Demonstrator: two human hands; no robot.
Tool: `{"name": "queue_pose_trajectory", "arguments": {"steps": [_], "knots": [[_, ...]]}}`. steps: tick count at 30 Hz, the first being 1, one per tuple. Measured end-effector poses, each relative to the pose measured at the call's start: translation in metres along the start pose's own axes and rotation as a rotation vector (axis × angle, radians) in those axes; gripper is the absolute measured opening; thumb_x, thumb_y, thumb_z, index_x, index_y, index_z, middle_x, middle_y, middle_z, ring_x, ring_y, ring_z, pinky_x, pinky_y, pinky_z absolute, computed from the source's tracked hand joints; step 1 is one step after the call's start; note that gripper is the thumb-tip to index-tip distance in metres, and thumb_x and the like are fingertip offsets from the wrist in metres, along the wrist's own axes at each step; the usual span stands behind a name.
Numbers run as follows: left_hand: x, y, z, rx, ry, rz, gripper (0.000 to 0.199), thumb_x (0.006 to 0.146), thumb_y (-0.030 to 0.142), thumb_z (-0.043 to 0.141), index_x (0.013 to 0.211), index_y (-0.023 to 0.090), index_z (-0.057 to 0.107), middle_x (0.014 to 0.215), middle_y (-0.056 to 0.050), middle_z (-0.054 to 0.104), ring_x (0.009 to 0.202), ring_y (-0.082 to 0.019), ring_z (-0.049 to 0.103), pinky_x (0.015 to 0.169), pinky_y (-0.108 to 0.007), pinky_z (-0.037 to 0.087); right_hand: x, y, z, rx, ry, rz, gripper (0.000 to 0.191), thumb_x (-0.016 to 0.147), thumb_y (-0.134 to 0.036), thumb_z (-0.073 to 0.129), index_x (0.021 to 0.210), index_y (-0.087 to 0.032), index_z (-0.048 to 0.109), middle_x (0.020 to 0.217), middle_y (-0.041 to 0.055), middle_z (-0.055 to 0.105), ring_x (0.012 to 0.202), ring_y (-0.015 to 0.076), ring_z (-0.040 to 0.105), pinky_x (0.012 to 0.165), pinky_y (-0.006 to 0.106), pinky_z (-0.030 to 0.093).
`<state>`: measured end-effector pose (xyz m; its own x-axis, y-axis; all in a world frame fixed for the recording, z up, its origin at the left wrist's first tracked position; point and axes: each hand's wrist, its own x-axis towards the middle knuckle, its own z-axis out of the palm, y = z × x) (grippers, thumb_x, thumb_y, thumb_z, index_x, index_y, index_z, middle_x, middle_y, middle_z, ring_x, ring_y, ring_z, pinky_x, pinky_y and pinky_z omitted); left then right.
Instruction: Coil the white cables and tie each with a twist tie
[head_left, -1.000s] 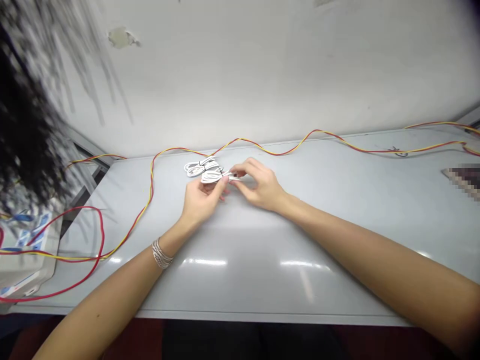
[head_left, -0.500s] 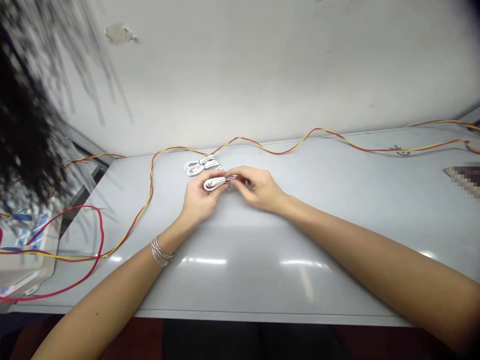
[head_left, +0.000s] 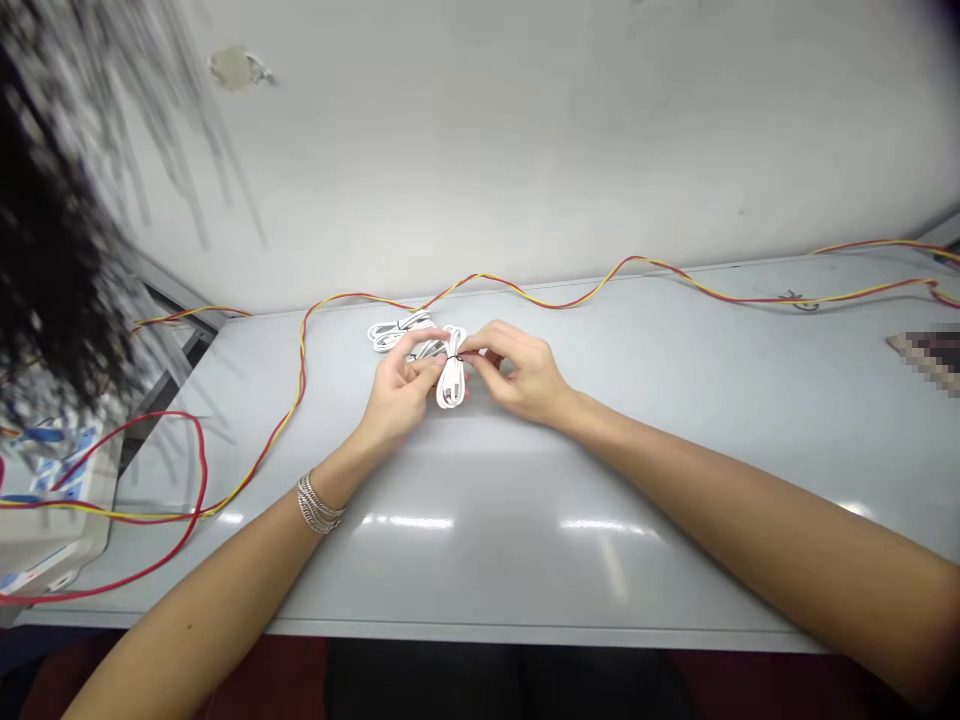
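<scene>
A white coiled cable (head_left: 450,384) stands between my hands, its loops pointing toward me and pinched together near a small dark tie (head_left: 458,357). My left hand (head_left: 401,390) holds the coil from the left, and my right hand (head_left: 521,375) pinches the top at the tie. Fingers hide part of the coil. A second bundle of white coiled cable (head_left: 397,332) lies on the table just behind my left hand, not touched by it.
A red-and-yellow twisted wire (head_left: 525,298) snakes along the back of the grey table (head_left: 480,560), and a red wire (head_left: 202,490) loops off its left side. A white box (head_left: 52,540) sits low left, blurred dark strands (head_left: 52,220) hang left, and a pixelated object (head_left: 926,358) lies right.
The white coil has turned from lying sideways, loops to the left, to pointing toward me. Both hands have shifted slightly around it, and the tie now shows at its top.
</scene>
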<state>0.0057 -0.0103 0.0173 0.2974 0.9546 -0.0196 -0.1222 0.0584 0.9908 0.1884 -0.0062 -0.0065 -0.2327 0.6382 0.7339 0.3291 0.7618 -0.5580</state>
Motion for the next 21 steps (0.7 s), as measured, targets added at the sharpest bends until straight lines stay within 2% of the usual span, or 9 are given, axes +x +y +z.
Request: {"name": "queue_pose_trajectory", "arguments": {"steps": [2, 6, 8, 10, 12, 13, 15, 18, 21], "knots": [[0.0004, -0.0001, -0.0021, 0.002, -0.043, -0.012, 0.048, 0.073, 0.039, 0.081, 0.111, 0.015, 0.065, 0.077, -0.005, 0.074, 0.064, -0.019, 0.071, 0.068, -0.033, 0.058, -0.0004, 0.0008, 0.0002, -0.010, 0.007, 0.001, 0.018, 0.093, -0.013, 0.052, 0.098, -0.021, 0.067, 0.086, 0.0042, 0.064, 0.068, 0.0136, 0.057, 0.062, 0.028, 0.049], [0.0019, -0.0031, -0.0051, 0.018, -0.087, 0.019, 0.060, 0.063, 0.027, 0.088, 0.118, 0.014, 0.069, 0.089, -0.006, 0.076, 0.080, -0.021, 0.072, 0.074, -0.031, 0.056, 0.0003, 0.0017, 0.0000, -0.014, 0.051, 0.008, 0.018, 0.092, -0.012, 0.052, 0.098, -0.020, 0.067, 0.085, 0.0041, 0.063, 0.069, 0.0138, 0.057, 0.061, 0.027, 0.048], [0.0026, -0.0044, -0.0050, 0.036, -0.052, 0.011, 0.048, 0.062, 0.028, 0.089, 0.105, 0.014, 0.074, 0.082, -0.004, 0.074, 0.072, -0.017, 0.069, 0.066, -0.028, 0.054, 0.0010, 0.0015, -0.0004, -0.013, 0.048, -0.004, 0.018, 0.092, -0.011, 0.052, 0.096, -0.019, 0.067, 0.085, 0.0042, 0.063, 0.070, 0.0136, 0.057, 0.062, 0.027, 0.048], [0.0029, -0.0045, -0.0042, 0.057, -0.019, 0.018, 0.029, 0.069, 0.036, 0.085, 0.083, 0.012, 0.075, 0.069, -0.002, 0.068, 0.063, -0.014, 0.063, 0.059, -0.025, 0.050, 0.0015, 0.0011, -0.0007, -0.011, 0.034, -0.021, 0.019, 0.091, -0.009, 0.051, 0.095, -0.019, 0.066, 0.086, 0.0042, 0.063, 0.073, 0.0139, 0.058, 0.063, 0.026, 0.048], [0.0030, -0.0032, -0.0028, 0.041, -0.017, 0.035, 0.034, 0.077, 0.044, 0.077, 0.070, 0.012, 0.071, 0.067, -0.003, 0.065, 0.064, -0.013, 0.062, 0.060, -0.026, 0.051, 0.0015, 0.0004, -0.0006, -0.004, 0.021, -0.037, 0.021, 0.090, -0.006, 0.050, 0.095, -0.019, 0.066, 0.087, 0.0043, 0.063, 0.077, 0.0142, 0.059, 0.066, 0.026, 0.049], [0.0029, -0.0021, -0.0020, 0.018, -0.017, 0.028, 0.035, 0.079, 0.046, 0.075, 0.072, 0.011, 0.071, 0.070, -0.004, 0.066, 0.066, -0.014, 0.063, 0.063, -0.027, 0.052, 0.0012, 0.0001, -0.0004, 0.002, 0.015, -0.046, 0.022, 0.090, -0.005, 0.049, 0.095, -0.019, 0.065, 0.087, 0.0043, 0.063, 0.078, 0.0143, 0.060, 0.067, 0.027, 0.049], [0.0026, 0.0006, -0.0003, -0.035, 0.010, -0.026, 0.035, 0.076, 0.044, 0.078, 0.090, 0.013, 0.072, 0.075, -0.004, 0.069, 0.068, -0.016, 0.066, 0.065, -0.030, 0.055, 0.0004, -0.0005, 0.0004, 0.008, -0.003, -0.063, 0.023, 0.090, -0.005, 0.048, 0.097, -0.019, 0.064, 0.089, 0.0046, 0.064, 0.080, 0.0146, 0.061, 0.069, 0.027, 0.050], [0.0023, 0.0041, 0.0011, -0.054, 0.056, -0.112, 0.058, 0.072, 0.039, 0.082, 0.121, 0.017, 0.061, 0.070, -0.002, 0.069, 0.057, -0.017, 0.066, 0.056, -0.030, 0.054, -0.0007, -0.0009, 0.0018, 0.009, -0.037, -0.081, 0.022, 0.092, -0.006, 0.046, 0.099, -0.020, 0.062, 0.090, 0.0047, 0.064, 0.082, 0.0151, 0.061, 0.071, 0.028, 0.050], [0.0023, 0.0053, 0.0004, -0.053, 0.009, -0.133, 0.054, 0.069, 0.033, 0.083, 0.116, 0.015, 0.063, 0.069, -0.003, 0.070, 0.055, -0.016, 0.066, 0.054, -0.029, 0.054, -0.0007, -0.0009, 0.0025, 0.000, -0.042, -0.085, 0.022, 0.092, -0.006, 0.045, 0.097, -0.020, 0.061, 0.089, 0.0049, 0.062, 0.079, 0.0151, 0.059, 0.070, 0.028, 0.050]]}}
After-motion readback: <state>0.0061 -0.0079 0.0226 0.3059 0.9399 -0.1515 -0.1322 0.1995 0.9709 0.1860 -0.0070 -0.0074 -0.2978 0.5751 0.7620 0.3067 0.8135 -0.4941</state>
